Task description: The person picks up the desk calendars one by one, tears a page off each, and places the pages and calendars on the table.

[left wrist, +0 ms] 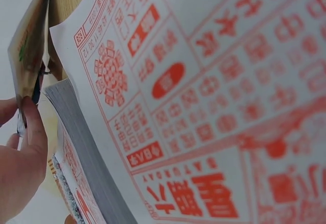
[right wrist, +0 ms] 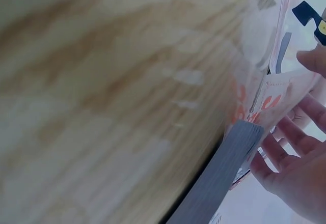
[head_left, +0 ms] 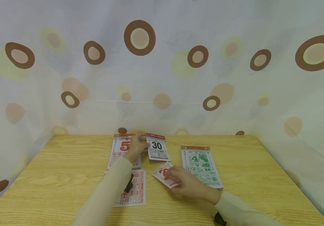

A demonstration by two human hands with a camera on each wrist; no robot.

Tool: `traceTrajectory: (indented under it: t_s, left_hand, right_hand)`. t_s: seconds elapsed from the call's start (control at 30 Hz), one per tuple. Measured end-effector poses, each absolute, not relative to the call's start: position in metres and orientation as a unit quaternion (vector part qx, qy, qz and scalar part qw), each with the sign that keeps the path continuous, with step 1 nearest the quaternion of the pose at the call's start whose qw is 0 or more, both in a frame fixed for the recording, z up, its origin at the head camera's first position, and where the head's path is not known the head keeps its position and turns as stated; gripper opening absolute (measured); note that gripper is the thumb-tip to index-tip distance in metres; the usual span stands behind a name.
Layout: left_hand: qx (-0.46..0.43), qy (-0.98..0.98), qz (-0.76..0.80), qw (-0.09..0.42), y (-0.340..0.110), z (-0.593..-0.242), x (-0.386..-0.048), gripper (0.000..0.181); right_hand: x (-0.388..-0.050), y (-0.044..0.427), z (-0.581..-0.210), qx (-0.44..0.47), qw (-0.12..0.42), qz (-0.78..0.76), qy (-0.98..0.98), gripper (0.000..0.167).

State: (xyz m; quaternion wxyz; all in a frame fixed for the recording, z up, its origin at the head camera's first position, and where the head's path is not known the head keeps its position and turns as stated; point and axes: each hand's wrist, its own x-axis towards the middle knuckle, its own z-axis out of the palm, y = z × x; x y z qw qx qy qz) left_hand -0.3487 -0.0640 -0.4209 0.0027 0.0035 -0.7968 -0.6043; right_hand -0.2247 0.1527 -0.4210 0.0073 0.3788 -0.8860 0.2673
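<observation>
The small calendar with a black 30 (head_left: 156, 145) is tilted slightly; my left hand (head_left: 137, 147) pinches its upper left edge. In the left wrist view my left hand (left wrist: 23, 168) has fingers on both sides of this pad (left wrist: 28, 46). A small loose sheet with red print (head_left: 159, 172) is pinched by my right hand (head_left: 188, 183), just below the small calendar. From the right wrist view, the thin sheet (right wrist: 277, 94) bends between the thumb and spread fingers of my right hand (right wrist: 300, 178).
Under my left forearm lie a thick red-printed calendar (head_left: 118, 147) and, nearer me, a larger loose red sheet (head_left: 137, 191). A thick green-printed calendar (head_left: 197, 160) lies right of centre. Patterned cloth (head_left: 162, 78) hangs behind the wooden table (head_left: 65, 169).
</observation>
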Motion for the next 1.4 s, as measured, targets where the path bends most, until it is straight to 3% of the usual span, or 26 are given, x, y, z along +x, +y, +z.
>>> traceTrajectory:
  t_s: [0.33, 0.7, 1.03, 1.4]
  left_hand:
    - [0.013, -0.803, -0.596, -0.004, -0.066, -0.421, -0.345, 0.058]
    - [-0.007, -0.822, -0.569, -0.019, -0.068, -0.424, -0.344, 0.063]
    - [-0.054, -0.82, -0.568, -0.044, -0.068, -0.423, -0.345, 0.064]
    - [-0.075, -0.82, -0.564, -0.062, -0.067, -0.427, -0.347, 0.066]
  right_hand:
    - [-0.229, 0.151, -0.422, 0.393, -0.059, 0.248, -0.883, 0.036]
    - [-0.226, 0.145, -0.423, 0.412, -0.048, 0.174, -0.893, 0.037]
    - [-0.229, 0.139, -0.422, 0.418, -0.001, 0.126, -0.899, 0.038]
    - [-0.237, 0.136, -0.421, 0.384, -0.047, 0.122, -0.914, 0.051]
